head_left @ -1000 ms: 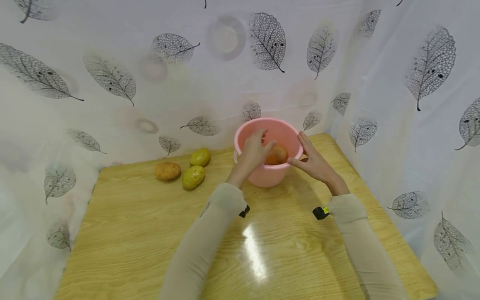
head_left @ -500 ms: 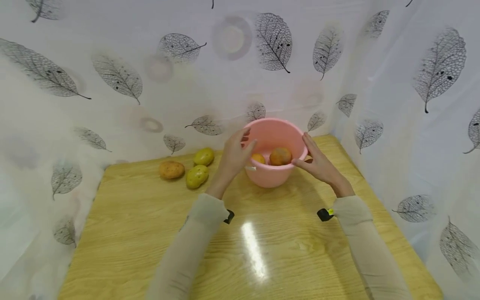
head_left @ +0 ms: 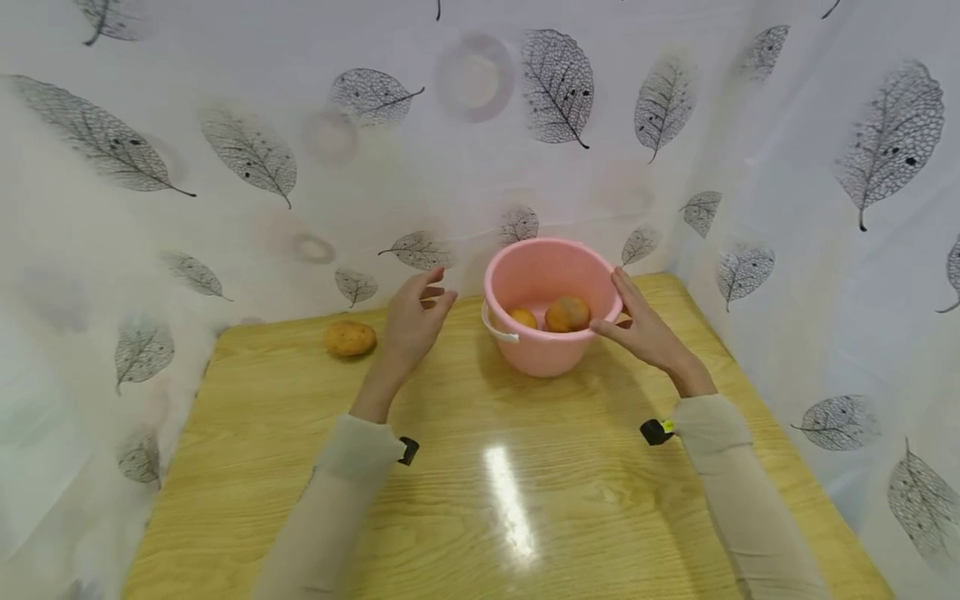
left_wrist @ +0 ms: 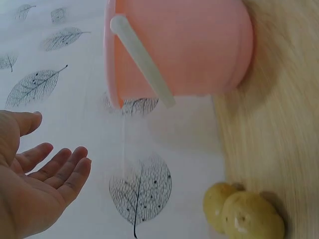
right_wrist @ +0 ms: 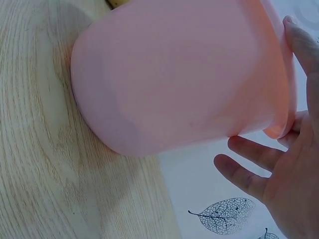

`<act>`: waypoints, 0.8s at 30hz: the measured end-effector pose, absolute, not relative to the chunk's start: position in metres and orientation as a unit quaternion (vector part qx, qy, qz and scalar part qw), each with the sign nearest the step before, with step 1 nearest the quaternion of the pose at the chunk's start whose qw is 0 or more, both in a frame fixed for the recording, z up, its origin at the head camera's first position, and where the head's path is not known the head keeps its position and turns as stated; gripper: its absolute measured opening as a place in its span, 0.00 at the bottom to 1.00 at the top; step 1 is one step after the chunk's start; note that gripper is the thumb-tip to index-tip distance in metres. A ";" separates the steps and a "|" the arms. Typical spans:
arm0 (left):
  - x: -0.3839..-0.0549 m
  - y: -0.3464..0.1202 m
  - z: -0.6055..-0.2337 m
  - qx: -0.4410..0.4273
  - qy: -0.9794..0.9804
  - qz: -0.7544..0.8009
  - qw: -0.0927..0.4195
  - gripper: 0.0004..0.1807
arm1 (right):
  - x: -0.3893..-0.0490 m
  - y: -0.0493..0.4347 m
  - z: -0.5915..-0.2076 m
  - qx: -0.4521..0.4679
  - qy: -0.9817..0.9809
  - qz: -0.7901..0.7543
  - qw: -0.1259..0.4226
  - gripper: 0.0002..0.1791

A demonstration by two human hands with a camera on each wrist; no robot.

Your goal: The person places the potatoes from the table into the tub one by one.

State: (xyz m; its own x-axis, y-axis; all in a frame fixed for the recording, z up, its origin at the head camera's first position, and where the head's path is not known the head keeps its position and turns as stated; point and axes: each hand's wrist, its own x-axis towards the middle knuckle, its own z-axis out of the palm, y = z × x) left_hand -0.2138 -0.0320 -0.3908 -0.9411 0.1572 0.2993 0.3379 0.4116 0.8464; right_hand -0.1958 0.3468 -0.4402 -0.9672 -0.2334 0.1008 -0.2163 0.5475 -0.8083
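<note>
A pink bucket point(head_left: 543, 354) with a white handle point(head_left: 500, 325) stands upright at the back of the table. Inside lie a rounded orange-brown item point(head_left: 567, 314) and a smaller orange one point(head_left: 522, 318), perhaps potatoes. My right hand point(head_left: 641, 333) holds the bucket's right rim, thumb at the near side and fingers along the outer wall point(right_wrist: 254, 154). To the bucket's left, my left hand point(head_left: 412, 327) hovers, fingers spread and holding nothing. Two yellow-green potatoes point(left_wrist: 251, 219) show below it in the left wrist view; the hand hides them in the head view. A tan potato point(head_left: 350, 339) lies further left.
The wooden table point(head_left: 480, 500) ends at the back and right against a white curtain point(head_left: 405, 167) printed with leaves. A bright light reflection streaks the table's middle.
My left hand has come out of the bucket and moved left, over the two yellow-green potatoes. The right hand stays at the rim. The view has shifted slightly.
</note>
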 end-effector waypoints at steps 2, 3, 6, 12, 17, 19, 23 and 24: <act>-0.211 -0.041 -0.390 -0.147 -0.835 -0.524 0.084 0.27 | -0.196 0.347 -0.440 -0.128 0.879 -0.460 0.010 0.54; -0.209 -0.046 -0.390 -0.147 -0.834 -0.525 0.082 0.27 | -0.196 0.347 -0.439 -0.128 0.879 -0.459 0.011 0.54; -0.204 -0.060 -0.391 -0.142 -0.832 -0.532 0.070 0.28 | -0.195 0.347 -0.439 -0.129 0.879 -0.458 0.014 0.54; -0.196 -0.088 -0.394 -0.127 -0.833 -0.535 0.061 0.28 | -0.195 0.347 -0.439 -0.126 0.882 -0.453 0.018 0.55; -0.189 -0.110 -0.399 -0.121 -0.834 -0.534 0.073 0.27 | -0.195 0.347 -0.439 -0.130 0.883 -0.451 0.017 0.55; -0.187 -0.117 -0.401 -0.118 -0.836 -0.531 0.075 0.28 | -0.195 0.347 -0.439 -0.133 0.881 -0.453 0.016 0.55; -0.183 -0.132 -0.403 -0.102 -0.845 -0.519 0.080 0.28 | -0.194 0.345 -0.438 -0.141 0.877 -0.458 0.015 0.54; -0.182 -0.135 -0.403 -0.098 -0.846 -0.517 0.082 0.28 | -0.194 0.344 -0.438 -0.144 0.877 -0.458 0.014 0.54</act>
State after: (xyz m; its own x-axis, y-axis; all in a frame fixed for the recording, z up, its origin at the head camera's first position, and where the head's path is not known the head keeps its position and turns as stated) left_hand -0.1817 -0.1351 -0.4031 -0.9674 0.0814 0.2398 0.2505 0.4465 0.8590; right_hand -0.1942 0.3438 -0.4375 -0.9582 -0.2656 0.1068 -0.2393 0.5385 -0.8079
